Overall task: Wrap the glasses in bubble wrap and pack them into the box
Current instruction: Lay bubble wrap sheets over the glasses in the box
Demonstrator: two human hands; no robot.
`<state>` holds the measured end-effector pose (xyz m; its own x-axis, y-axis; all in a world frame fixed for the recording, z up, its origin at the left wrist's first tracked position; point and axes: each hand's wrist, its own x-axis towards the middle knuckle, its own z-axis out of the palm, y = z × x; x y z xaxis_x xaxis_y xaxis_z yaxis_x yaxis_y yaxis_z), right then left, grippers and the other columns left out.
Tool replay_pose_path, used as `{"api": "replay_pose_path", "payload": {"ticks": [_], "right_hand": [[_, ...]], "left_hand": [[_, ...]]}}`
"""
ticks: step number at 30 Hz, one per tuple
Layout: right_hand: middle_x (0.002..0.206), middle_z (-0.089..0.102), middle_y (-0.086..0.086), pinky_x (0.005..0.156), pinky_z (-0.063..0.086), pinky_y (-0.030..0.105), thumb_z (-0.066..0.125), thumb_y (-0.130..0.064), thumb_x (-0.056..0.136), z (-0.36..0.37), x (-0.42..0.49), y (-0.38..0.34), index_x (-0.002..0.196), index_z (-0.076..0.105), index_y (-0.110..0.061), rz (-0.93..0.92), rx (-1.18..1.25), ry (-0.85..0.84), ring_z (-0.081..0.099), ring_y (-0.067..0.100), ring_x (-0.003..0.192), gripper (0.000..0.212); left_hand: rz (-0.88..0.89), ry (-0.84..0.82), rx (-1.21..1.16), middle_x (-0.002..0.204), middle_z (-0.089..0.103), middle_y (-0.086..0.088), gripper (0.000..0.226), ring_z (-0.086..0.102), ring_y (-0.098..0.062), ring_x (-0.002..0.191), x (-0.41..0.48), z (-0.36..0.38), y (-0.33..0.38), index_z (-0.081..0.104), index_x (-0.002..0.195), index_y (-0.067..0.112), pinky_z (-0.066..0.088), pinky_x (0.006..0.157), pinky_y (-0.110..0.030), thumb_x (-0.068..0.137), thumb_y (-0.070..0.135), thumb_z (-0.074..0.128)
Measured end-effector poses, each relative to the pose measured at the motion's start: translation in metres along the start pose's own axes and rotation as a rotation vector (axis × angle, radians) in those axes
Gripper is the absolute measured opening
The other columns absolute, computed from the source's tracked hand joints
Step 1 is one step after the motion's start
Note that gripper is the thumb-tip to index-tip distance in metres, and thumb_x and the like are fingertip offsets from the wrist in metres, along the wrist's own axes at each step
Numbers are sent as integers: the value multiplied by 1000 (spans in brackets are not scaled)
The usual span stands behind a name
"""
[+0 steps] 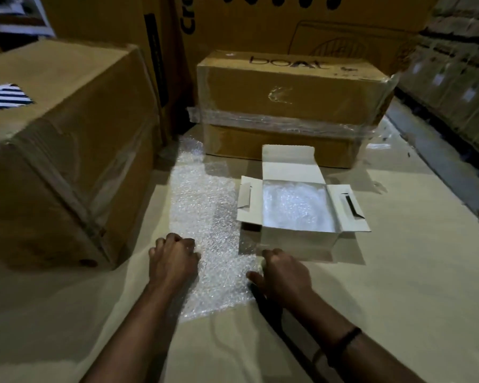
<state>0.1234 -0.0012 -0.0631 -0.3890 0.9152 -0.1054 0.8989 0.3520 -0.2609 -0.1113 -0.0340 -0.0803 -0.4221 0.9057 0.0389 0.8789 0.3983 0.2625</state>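
Observation:
A long strip of clear bubble wrap (205, 205) lies on the flat cardboard surface, running away from me. My left hand (173, 258) is curled on its left edge and my right hand (284, 272) on its right edge, both near the strip's near end. Just right of the strip stands a small white box (299, 240), its flaps open, with bubble wrap (296, 204) showing inside. I cannot see any bare glasses; whether the wrap in the box holds some is hidden.
A big brown carton (61, 150) stands close on the left. A taped "boat" carton (291, 106) sits behind the white box, with taller cartons behind it. Stacked boxes (454, 87) line the right side. A dark cable (277, 324) runs under my right wrist.

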Motion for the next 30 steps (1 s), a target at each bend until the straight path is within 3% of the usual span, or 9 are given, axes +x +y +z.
{"api": "replay_pose_path", "payload": {"ticks": [3, 7, 10, 13, 17, 20, 23, 27, 30], "right_hand": [[118, 55, 7, 88, 46, 37, 58, -58, 82, 22, 0, -14, 123, 52, -19, 52, 3, 38, 52, 30, 113, 58], [104, 59, 8, 82, 45, 36, 60, -40, 83, 36, 5, -18, 100, 59, -15, 47, 76, 76, 54, 31, 102, 29], [88, 62, 6, 70, 43, 31, 54, -24, 83, 31, 7, -20, 81, 56, -19, 55, 281, 64, 58, 27, 85, 5], [77, 66, 2, 53, 40, 21, 54, -2, 83, 11, 2, -20, 77, 54, -22, 57, 749, 0, 55, 12, 60, 21], [99, 69, 20, 42, 36, 19, 36, 26, 78, -18, -19, -19, 104, 57, -5, 0, 1098, -172, 55, 3, 52, 46], [101, 73, 15, 42, 27, 22, 37, 24, 77, -31, -26, -7, 112, 62, -6, 17, 1017, -341, 33, 9, 44, 52], [86, 75, 6, 46, 28, 23, 41, 20, 76, -36, -33, 12, 113, 68, -10, 39, 865, -424, 33, 12, 48, 54], [54, 60, -10, 47, 26, 24, 40, 19, 79, -49, -41, 35, 110, 71, -10, 73, 692, -487, 32, 9, 43, 53], [55, 62, -7, 46, 29, 21, 41, 17, 77, -53, -40, 52, 108, 73, -19, 163, 512, -451, 36, 9, 42, 57]], "left_hand": [[29, 5, -64, 120, 59, -3, 24, 48, -30, 111, -1, 7, -9, 70, 108, 29, 38, 93, -39, 89, 41, 62], [-13, 56, -246, 110, 56, 2, 10, 44, -26, 107, -3, 11, -13, 73, 84, 28, 37, 87, -30, 85, 23, 65], [-121, 145, -575, 108, 59, -2, 22, 52, -21, 101, -6, 8, -14, 64, 64, 25, 34, 78, -14, 78, 11, 74], [-367, 140, -1046, 105, 63, -4, 25, 60, -26, 99, -6, 2, -19, 62, 81, 23, 49, 81, -31, 72, 20, 85], [-579, -7, -1541, 116, 59, -14, 50, 61, -24, 88, -3, -12, -29, 48, 125, 12, 50, 68, -30, 83, 11, 75], [-637, -134, -1660, 107, 59, -8, 62, 61, -18, 81, 8, -23, -34, 40, 142, 5, 52, 64, -30, 88, 15, 70], [-750, -257, -1756, 123, 52, -12, 53, 58, -18, 74, 16, -30, -28, 48, 131, 4, 52, 48, -26, 87, 19, 72], [-663, -464, -1679, 82, 57, -6, 31, 45, -10, 49, 29, -25, -14, 61, 104, 10, 46, 43, -19, 83, 28, 75], [-579, -439, -1540, 66, 52, -6, 12, 42, -15, 45, 23, -19, -2, 63, 97, 9, 37, 42, -21, 86, 12, 67]]}}
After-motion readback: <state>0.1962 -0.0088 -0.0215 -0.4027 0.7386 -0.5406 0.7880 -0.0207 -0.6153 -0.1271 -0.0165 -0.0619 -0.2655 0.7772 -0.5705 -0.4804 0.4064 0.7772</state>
